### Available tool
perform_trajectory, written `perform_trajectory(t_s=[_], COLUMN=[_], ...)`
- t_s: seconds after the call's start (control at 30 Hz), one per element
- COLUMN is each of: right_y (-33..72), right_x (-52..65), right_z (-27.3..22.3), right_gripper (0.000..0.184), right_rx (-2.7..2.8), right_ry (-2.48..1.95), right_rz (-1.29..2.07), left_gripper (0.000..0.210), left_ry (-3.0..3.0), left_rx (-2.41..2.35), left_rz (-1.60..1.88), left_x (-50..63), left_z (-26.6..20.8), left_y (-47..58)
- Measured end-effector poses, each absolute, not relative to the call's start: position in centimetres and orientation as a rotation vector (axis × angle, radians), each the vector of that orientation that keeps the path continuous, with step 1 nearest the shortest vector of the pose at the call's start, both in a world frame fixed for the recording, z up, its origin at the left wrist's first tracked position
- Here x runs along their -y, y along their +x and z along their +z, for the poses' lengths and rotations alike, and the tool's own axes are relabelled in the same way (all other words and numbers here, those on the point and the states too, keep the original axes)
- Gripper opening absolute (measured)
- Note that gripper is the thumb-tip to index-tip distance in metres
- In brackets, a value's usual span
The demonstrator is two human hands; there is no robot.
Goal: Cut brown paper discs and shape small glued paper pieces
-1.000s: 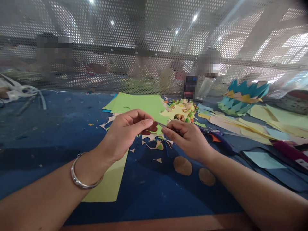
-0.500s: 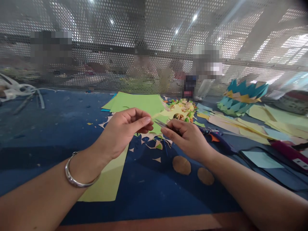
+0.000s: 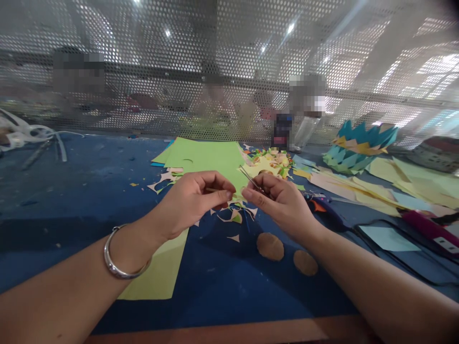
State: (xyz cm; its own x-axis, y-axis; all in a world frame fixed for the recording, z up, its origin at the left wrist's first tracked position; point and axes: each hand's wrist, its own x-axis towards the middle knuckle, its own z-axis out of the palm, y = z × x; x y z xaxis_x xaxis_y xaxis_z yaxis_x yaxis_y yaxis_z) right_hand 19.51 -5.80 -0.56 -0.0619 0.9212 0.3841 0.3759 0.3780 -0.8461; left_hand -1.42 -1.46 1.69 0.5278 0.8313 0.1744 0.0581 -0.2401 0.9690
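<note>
My left hand [image 3: 201, 200], with a silver bangle at the wrist, is closed in a pinch on a small pale piece of paper [image 3: 235, 195], mostly hidden by the fingers. Close beside it, my right hand [image 3: 281, 200] is closed around slim pointed scissors [image 3: 250, 177]. Their thin metal tips point up and left, and the handles are hidden in the palm. Both hands are raised over curved paper scraps [image 3: 229, 216] and a green sheet [image 3: 208, 155]. Two brown discs [image 3: 270, 246] lie on the table below my right hand.
A pale green strip [image 3: 154, 272] lies under my left forearm. Cut paper shapes [image 3: 283, 160] are heaped behind my right hand. Farther right are a glue gun [image 3: 332, 212] with its cable, paper sheets [image 3: 353, 186] and a zigzag-folded paper piece [image 3: 358, 148]. Perforated metal [image 3: 179, 95] stands behind the table.
My left hand has shifted slightly right and down. The scissors have moved away from the paper, and their tips now point more upward.
</note>
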Motion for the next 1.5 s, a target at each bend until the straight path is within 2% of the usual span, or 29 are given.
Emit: perform_trajectory(t_s=[0.27,0.5,0.67,1.23,1.5], right_y=[19.19,19.17,19.05,19.11,19.20], right_x=[5.73,5.88,5.90,5.76,5.66], right_z=[-0.60,-0.63,-0.76,-0.98,-1.05], right_gripper=[0.037,0.039,0.038,0.034,0.026], right_rx=[1.630,1.627,1.571,1.598,1.634], right_ry=[-1.086,-1.085,-1.083,-1.108,-1.110], right_rz=[0.937,0.888,0.879,0.791,0.779], left_gripper=[0.006,0.026,0.032,0.034,0.028], left_ry=[1.713,1.321,1.144,1.201,1.261], left_rx=[-0.724,-0.714,-0.743,-0.736,-0.745], left_rz=[0.861,0.920,0.887,0.886,0.981], left_x=[1.44,1.68,1.75,2.14,2.14], left_z=[1.59,1.40,1.45,1.59,1.73], left_y=[-1.38,-0.93,-0.83,-0.69,-0.64])
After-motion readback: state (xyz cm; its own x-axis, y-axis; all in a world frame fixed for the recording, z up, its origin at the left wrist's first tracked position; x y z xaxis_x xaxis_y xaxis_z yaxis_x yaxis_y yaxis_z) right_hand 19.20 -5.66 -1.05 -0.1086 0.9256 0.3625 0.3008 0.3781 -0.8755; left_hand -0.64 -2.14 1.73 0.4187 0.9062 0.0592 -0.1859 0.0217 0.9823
